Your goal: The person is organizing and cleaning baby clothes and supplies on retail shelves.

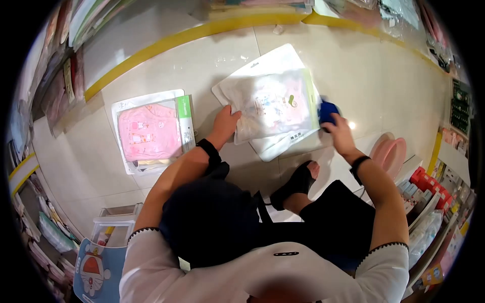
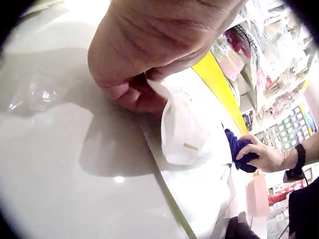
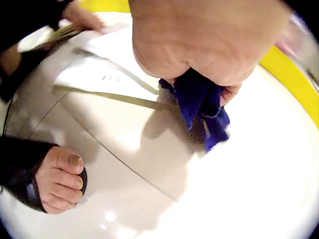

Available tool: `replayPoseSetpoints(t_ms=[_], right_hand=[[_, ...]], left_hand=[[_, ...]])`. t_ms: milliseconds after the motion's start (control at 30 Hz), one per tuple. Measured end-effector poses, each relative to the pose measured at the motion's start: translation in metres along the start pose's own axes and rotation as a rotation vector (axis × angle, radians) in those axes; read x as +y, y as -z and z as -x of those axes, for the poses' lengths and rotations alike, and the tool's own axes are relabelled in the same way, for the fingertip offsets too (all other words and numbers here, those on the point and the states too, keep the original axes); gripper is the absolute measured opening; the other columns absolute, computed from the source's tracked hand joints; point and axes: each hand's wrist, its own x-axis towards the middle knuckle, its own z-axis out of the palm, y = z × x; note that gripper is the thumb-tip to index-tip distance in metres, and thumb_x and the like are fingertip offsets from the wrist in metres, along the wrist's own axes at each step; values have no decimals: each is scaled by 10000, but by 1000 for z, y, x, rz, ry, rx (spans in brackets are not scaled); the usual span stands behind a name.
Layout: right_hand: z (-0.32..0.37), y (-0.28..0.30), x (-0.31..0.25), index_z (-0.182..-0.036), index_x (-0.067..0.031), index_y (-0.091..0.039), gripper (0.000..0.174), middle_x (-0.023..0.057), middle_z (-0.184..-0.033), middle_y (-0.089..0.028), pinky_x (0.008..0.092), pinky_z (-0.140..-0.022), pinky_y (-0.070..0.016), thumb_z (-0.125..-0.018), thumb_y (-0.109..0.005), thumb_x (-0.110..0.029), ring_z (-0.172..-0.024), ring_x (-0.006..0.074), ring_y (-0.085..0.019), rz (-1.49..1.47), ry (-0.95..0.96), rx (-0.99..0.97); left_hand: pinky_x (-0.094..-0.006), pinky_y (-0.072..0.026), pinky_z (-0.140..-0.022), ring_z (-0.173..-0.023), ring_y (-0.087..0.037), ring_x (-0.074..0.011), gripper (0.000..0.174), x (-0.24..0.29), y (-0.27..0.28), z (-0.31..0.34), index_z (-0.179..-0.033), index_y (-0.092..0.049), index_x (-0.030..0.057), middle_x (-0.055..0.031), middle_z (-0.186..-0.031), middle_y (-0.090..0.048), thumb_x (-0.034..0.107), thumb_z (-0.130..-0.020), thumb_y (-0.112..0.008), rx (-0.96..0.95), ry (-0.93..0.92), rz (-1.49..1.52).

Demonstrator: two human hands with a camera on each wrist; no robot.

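My left hand (image 1: 225, 125) pinches the left edge of a clear plastic package (image 1: 273, 103) with pale printed baby clothes inside. That package lies on top of larger white flat packaging (image 1: 273, 149) on the tiled floor. In the left wrist view a white corner of the package (image 2: 182, 134) bends up from my fingers. At the right edge of the packaging, my right hand (image 1: 343, 136) grips a crumpled dark blue cloth (image 1: 328, 112). The right wrist view shows the cloth (image 3: 199, 102) bunched under my palm, its loose ends hanging down.
Left of my left hand lies another package with a pink baby garment (image 1: 149, 132). A pink basin (image 1: 394, 155) stands at right, near shelves of goods (image 1: 429, 192). A blue cartoon stool (image 1: 98, 267) is at lower left. My sandalled foot (image 1: 298, 187) stands below the packages; yellow-edged shelving (image 1: 166, 50) runs behind.
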Motion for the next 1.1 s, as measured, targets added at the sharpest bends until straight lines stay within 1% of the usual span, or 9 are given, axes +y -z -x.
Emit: replayPoseSetpoints(t_ms=[67, 167, 267, 400, 467, 500, 600, 800, 1100], right_hand=[[10, 31, 5, -1015, -135, -600, 459, 195, -1213, -446, 409, -947, -376, -633, -519, 107, -1083, 389, -434, -35, -60, 126], [16, 40, -10, -1088, -120, -539, 529, 199, -1244, -385, 407, -995, -321, -647, -491, 169, -1148, 387, -386, -206, -70, 151], [10, 33, -44, -1094, -91, -521, 489, 201, -1249, -358, 394, -1012, -300, -685, -467, 172, -1170, 383, -369, -337, -27, 136], [-5, 29, -87, -1084, -96, -513, 478, 183, -1268, -355, 380, -1027, -284, -687, -475, 168, -1189, 376, -360, -410, 76, -24], [-13, 27, -99, -1081, -102, -518, 473, 173, -1264, -355, 375, -1019, -295, -692, -488, 164, -1186, 373, -361, -462, 87, -46], [-17, 26, -104, -1078, -109, -525, 474, 174, -1262, -358, 376, -1014, -300, -691, -494, 163, -1183, 373, -363, -479, 88, -46], [-24, 28, -113, -1080, -110, -526, 458, 170, -1252, -365, 374, -1014, -304, -701, -503, 147, -1183, 367, -365, -483, 76, -50], [-26, 40, -119, -1078, -115, -531, 447, 167, -1231, -383, 367, -994, -338, -708, -511, 134, -1159, 369, -394, -473, 91, -28], [-43, 47, -89, -1219, -55, -440, 455, 142, -1247, -412, 329, -1025, -288, -783, -472, 74, -1178, 286, -401, -567, -36, 242]], left_hand=[[-335, -478, -688, -733, -591, -224, 418, -6, 6, 1, -1103, -477, -38, -128, -783, -580, 280, -849, -573, -68, 59, 189], [-323, -484, -698, -774, -593, -207, 475, 32, 31, 31, -1151, -441, -40, -132, -802, -585, 286, -841, -592, -167, 240, -41], [-338, -471, -660, -757, -597, -244, 381, 41, 77, 62, -1082, -532, -23, -139, -858, -618, 269, -840, -576, 92, -226, -104], [-320, -471, -757, -827, -595, -276, 238, -7, 191, 70, -994, -595, -24, -170, -915, -621, 107, -800, -551, 793, -213, -129], [-395, -453, -850, -979, -570, -337, 391, -90, 267, 64, -1052, -590, -4, -209, -1036, -600, 251, -756, -610, 932, -12, -524], [-399, -443, -879, -1018, -555, -346, 552, -107, 288, 67, -1102, -574, 21, -206, -1054, -599, 394, -702, -650, 853, 305, -509], [-359, -456, -862, -1006, -576, -303, 804, -134, 309, 80, -1163, -484, -90, -223, -1077, -588, 474, -635, -708, 647, 404, -283], [-307, -473, -828, -950, -601, -253, 654, -123, 312, 95, -1149, -493, -108, -179, -1095, -592, 361, -744, -703, 345, 485, 292], [-332, -502, -834, -947, -611, -218, 425, 65, 238, 134, -1169, -485, -72, -163, -1069, -599, 165, -832, -591, -136, -17, 759]])
